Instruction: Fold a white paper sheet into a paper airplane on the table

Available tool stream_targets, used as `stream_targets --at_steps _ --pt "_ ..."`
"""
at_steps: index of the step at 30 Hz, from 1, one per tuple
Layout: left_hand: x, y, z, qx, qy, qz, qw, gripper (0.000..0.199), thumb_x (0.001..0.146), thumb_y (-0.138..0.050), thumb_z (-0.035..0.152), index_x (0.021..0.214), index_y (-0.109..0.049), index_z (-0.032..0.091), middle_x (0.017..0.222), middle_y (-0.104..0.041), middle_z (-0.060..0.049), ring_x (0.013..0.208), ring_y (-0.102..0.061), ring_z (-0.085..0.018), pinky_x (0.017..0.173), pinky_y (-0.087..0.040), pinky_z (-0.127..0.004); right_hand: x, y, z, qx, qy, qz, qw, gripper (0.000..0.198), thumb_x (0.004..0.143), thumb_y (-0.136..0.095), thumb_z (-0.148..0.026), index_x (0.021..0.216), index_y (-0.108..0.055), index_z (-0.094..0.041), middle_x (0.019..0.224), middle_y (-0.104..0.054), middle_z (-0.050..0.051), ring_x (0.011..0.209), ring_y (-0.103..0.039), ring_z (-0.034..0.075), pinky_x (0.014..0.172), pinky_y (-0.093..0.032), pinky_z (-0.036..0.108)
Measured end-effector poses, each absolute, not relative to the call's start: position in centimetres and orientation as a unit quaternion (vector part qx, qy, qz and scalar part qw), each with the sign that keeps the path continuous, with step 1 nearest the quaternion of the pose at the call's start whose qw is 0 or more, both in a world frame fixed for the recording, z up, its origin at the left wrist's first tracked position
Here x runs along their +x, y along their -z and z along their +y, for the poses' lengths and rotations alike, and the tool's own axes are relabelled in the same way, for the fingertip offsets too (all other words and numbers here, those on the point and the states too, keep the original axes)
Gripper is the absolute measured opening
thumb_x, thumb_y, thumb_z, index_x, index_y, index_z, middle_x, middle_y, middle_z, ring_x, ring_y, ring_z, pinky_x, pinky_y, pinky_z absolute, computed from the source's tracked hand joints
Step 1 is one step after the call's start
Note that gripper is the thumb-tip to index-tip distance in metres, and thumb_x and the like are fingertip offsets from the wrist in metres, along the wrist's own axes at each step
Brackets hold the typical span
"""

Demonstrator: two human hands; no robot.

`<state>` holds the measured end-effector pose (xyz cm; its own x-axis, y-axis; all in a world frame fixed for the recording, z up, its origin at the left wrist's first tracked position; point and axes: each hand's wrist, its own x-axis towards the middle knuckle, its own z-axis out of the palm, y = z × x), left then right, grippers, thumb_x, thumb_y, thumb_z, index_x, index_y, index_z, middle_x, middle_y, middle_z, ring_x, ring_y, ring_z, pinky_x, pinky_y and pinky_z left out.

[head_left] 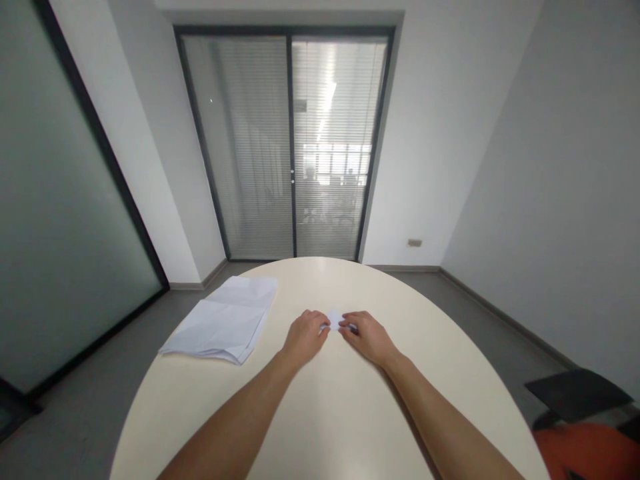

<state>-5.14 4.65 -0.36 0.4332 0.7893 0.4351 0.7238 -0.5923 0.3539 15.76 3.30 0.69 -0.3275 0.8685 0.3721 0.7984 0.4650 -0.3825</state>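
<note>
A small piece of white paper [335, 321] lies between my two hands, low over the middle of the table [320, 407]. My left hand [306, 333] pinches its left edge between thumb and fingers. On the opposite side, my right hand [366, 335] grips the right edge in the same way. The fingers cover both ends of the paper, so its full outline and any folds are hidden. To the left of my left hand, a stack of large white paper sheets [225, 320] rests near the table's edge, slightly creased.
An orange seat [590, 450] and a black chair back [577, 393] stand beyond the table's right edge. A glass partition with blinds [290, 147] rises behind the far rim. Frosted glass [65, 200] runs along the left, and a white wall [565, 200] along the right.
</note>
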Motion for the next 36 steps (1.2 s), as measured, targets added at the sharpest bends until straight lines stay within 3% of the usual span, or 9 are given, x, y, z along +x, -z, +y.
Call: stream_targets --at_steps 36 --pt "-5.09 -0.04 4.46 0.842 -0.274 0.460 0.057 0.019 0.095 -0.053 0.023 0.104 -0.070 0.023 0.106 -0.071 -0.002 0.101 -0.058 -0.021 0.092 -0.046 -0.032 15.78 -0.59 3.23 -0.529 -0.072 -0.799 0.275 0.028 0.091 -0.055 -0.036 0.108 -0.073 -0.023 0.111 -0.073 0.006 0.106 -0.062 0.023 0.094 -0.047 0.034"
